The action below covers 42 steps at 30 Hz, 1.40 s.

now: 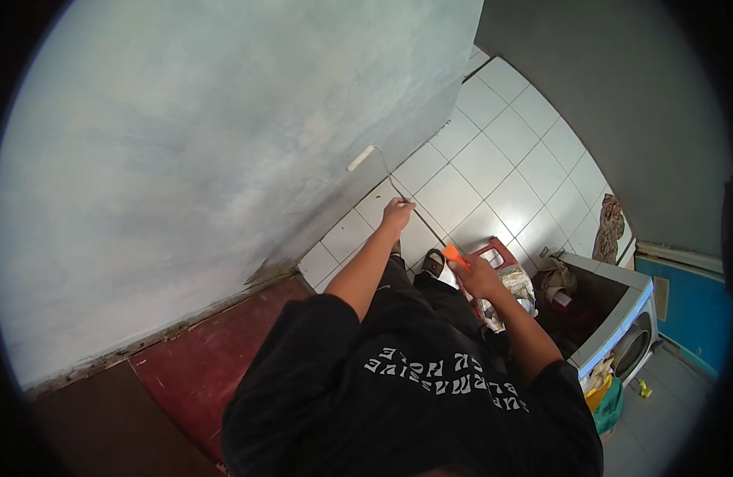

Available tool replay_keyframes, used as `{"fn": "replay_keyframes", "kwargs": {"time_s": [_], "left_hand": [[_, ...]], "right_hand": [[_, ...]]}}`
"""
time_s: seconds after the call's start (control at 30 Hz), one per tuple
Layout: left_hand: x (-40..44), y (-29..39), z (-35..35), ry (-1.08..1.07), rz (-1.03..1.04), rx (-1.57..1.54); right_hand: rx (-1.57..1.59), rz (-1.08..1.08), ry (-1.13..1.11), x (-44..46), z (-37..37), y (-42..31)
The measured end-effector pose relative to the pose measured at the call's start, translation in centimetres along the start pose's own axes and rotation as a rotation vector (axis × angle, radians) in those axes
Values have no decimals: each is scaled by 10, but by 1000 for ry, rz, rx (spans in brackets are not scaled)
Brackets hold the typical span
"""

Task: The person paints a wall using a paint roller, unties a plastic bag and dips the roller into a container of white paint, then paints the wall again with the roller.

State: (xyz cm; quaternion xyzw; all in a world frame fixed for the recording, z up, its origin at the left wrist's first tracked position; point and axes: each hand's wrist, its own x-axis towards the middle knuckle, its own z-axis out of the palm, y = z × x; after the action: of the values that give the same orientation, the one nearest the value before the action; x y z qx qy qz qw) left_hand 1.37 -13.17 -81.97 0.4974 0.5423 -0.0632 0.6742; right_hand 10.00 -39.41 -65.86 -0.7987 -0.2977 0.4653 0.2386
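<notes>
A paint roller with a white sleeve (361,157) rests at the lower part of the pale wall (223,135). Its thin frame bends down to a long rod that runs back toward my body. My left hand (398,213) is closed round the rod close to the bend. Further back, my right hand (477,278) grips the orange handle (454,254) at the rod's end. Just past my right hand is a red plastic stool (505,253), with crumpled, paper-like covering (517,288) on it, partly hidden by my forearm.
My sandalled foot (434,262) stands on white floor tiles (485,167). At left lies a dark red board or mat (215,350) along the wall. A tiled ledge (613,274), a white front-loading appliance (638,350) and a brown cloth (610,229) are at right.
</notes>
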Motion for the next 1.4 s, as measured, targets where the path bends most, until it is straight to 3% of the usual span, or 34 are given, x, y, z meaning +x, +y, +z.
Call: {"fn": "replay_keyframes", "kwargs": {"time_s": [0.13,0.2,0.3,0.37,0.47,0.5,0.57,0.63,0.8,0.93,1.03,1.2,1.27,1.4], "left_hand": [[-73,6,16,170,280,133],[-96,4,28,338,552,62],[-145,29,33,346,720,76],[-174,46,33,315,707,0],[-203,70,21,362,871,24],[-212,77,16,374,892,23],[-227,98,5,424,1018,115],[-241,125,-5,482,1109,116],[-295,211,-44,548,1314,47],[-338,279,-77,627,1508,101],[-374,331,-88,691,1590,165],[-459,420,-111,665,1714,-3],[-482,457,-132,775,1914,119],[-543,504,-152,823,1817,171]], "right_hand": [[38,-49,23,-51,-21,-3],[-2,-134,39,-70,-28,1],[45,-124,55,-96,-39,-1],[11,-197,109,-100,-32,18],[86,-257,135,-93,-21,28],[179,-366,186,-94,-20,15],[116,-390,250,-80,-12,11],[174,-515,297,-63,-8,-10],[220,-560,239,-48,-30,-112],[172,-794,328,-40,-57,-180],[245,-882,342,-59,-90,-239],[221,-901,326,-97,-134,-335],[231,-936,336,-111,-146,-370],[277,-1052,339,-130,-169,-430]]}}
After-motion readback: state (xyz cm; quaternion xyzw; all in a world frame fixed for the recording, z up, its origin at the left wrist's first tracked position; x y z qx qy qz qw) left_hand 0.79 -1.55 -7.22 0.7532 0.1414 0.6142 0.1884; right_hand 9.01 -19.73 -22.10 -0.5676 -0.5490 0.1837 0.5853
